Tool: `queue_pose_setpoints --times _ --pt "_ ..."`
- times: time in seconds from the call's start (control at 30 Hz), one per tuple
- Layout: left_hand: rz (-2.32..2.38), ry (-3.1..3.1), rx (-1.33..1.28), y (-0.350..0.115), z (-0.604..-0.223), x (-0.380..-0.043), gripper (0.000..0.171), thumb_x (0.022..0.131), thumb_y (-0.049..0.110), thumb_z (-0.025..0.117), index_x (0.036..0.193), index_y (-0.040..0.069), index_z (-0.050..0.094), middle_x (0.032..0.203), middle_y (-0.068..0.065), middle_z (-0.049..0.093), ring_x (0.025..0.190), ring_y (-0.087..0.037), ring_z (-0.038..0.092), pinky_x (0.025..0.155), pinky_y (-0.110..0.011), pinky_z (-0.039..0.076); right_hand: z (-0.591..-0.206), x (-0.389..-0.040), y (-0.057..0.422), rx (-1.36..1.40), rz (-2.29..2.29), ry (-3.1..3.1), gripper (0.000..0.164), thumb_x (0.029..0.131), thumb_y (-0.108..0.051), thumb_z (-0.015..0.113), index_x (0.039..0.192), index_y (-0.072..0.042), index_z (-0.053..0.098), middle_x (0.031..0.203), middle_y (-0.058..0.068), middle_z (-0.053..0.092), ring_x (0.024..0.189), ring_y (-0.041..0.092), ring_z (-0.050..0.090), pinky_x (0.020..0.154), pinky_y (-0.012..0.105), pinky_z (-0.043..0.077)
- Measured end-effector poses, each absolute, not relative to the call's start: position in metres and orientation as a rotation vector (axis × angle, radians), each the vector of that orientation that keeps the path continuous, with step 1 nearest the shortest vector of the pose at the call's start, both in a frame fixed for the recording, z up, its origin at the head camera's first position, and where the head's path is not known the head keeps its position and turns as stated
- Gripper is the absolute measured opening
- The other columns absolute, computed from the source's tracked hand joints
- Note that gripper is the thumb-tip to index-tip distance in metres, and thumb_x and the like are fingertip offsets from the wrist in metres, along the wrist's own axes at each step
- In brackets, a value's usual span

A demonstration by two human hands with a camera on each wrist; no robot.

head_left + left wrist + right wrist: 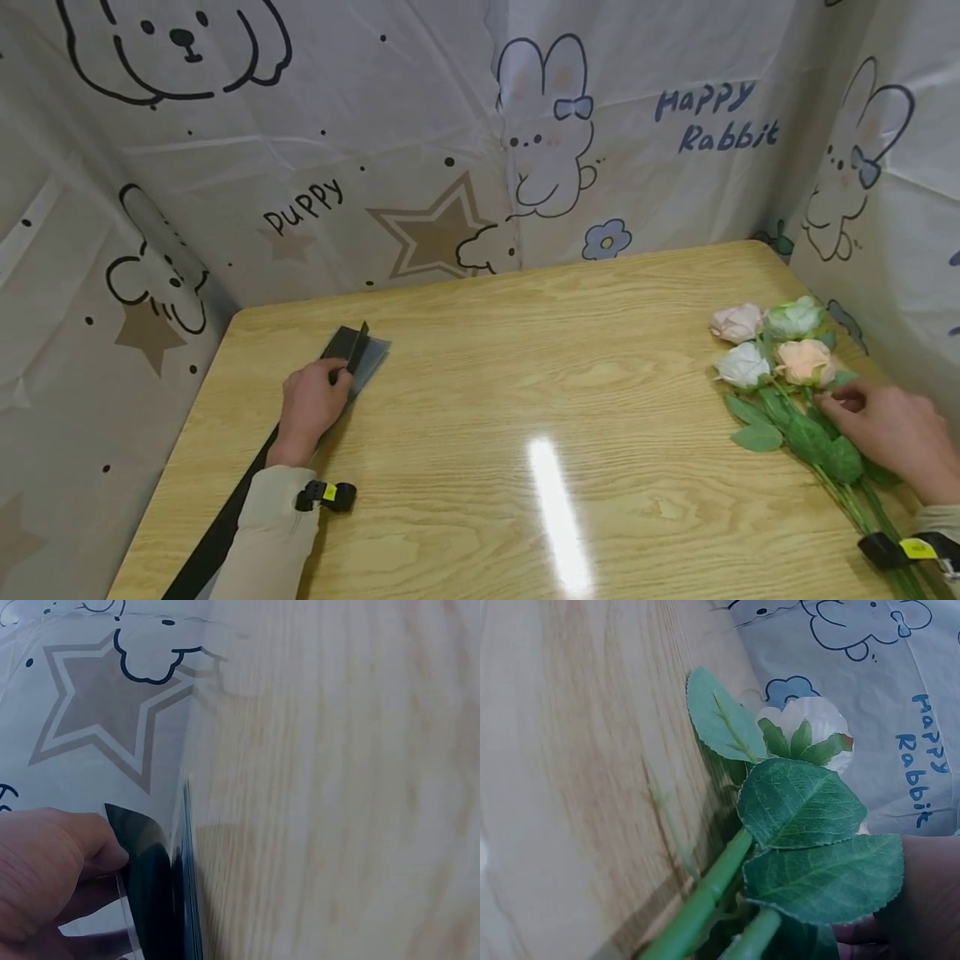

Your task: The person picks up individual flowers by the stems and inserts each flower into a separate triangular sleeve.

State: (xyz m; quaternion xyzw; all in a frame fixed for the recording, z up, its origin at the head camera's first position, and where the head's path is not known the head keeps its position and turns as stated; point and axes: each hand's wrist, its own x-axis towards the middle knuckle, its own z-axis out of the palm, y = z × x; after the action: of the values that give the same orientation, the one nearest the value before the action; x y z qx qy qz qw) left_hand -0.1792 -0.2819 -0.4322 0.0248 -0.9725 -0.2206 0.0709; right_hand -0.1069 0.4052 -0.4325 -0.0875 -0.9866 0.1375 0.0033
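Observation:
On the left side of the table, my left hand [313, 404] pinches the edge of a glossy black wrapping sheet [345, 342]. A clear grey sheet [371, 365] lies under its far end. In the left wrist view, my thumb and fingers lift one black layer [146, 862] away from the flat stack. At the right, a bunch of artificial roses [806, 362] in pale pink, white, green and peach lies with its stems toward me. My right hand [896, 429] has curled fingers at the stems just below the blooms. Leaves [821, 877] hide its fingertips in the right wrist view.
The wooden table [540, 375] reaches back to a printed cloth [420, 100] with cartoon animals, which also hangs along both sides. A bright light reflection [558, 517] falls on the tabletop between the sheets and the roses.

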Motion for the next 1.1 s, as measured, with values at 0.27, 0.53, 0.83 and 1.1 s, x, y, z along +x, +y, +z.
queue_pose_setpoints --times 0.27,0.53,0.83,1.1 --pt "-0.718 -2.833 0.148 -0.277 -0.431 -0.175 0.036 0.102 0.016 0.051 0.125 -0.002 0.072 0.079 -0.023 0.074 0.041 -0.015 0.036 0.043 -0.027 0.029 -0.428 -0.109 0.396 -0.156 0.424 -3.109 0.048 0.099 -0.033 0.065 0.109 0.013 0.07 0.09 0.026 0.075 0.064 0.029 0.065 0.05 0.035 0.046" --pt "-0.711 -2.704 0.106 -0.27 -0.427 -0.173 0.031 0.1 0.012 0.053 0.117 0.001 0.077 0.076 -0.018 0.074 0.048 -0.017 0.047 0.051 -0.026 0.033 -0.428 -0.113 0.394 -0.104 0.41 -3.149 0.035 0.095 -0.022 0.074 0.103 0.012 0.072 0.085 0.022 0.076 0.064 0.028 0.066 0.053 0.041 0.049" --pt "-0.805 -2.624 0.129 -0.261 -0.424 -0.17 0.032 0.097 0.009 0.054 0.118 0.002 0.077 0.081 -0.019 0.077 0.048 -0.015 0.049 0.055 -0.027 0.038 -0.431 -0.114 0.392 -0.055 0.388 -3.162 0.033 0.094 -0.023 0.075 0.103 0.008 0.073 0.082 0.019 0.076 0.059 0.02 0.061 0.051 0.036 0.044" --pt "-0.85 -2.569 0.11 -0.254 -0.422 -0.172 0.032 0.095 0.006 0.055 0.119 0.0 0.076 0.094 -0.023 0.079 0.053 -0.021 0.06 0.058 -0.029 0.045 -0.427 -0.115 0.39 -0.077 0.357 -3.14 0.026 0.094 -0.014 0.071 0.102 0.011 0.072 0.079 0.02 0.074 0.054 0.015 0.053 0.05 0.033 0.04"
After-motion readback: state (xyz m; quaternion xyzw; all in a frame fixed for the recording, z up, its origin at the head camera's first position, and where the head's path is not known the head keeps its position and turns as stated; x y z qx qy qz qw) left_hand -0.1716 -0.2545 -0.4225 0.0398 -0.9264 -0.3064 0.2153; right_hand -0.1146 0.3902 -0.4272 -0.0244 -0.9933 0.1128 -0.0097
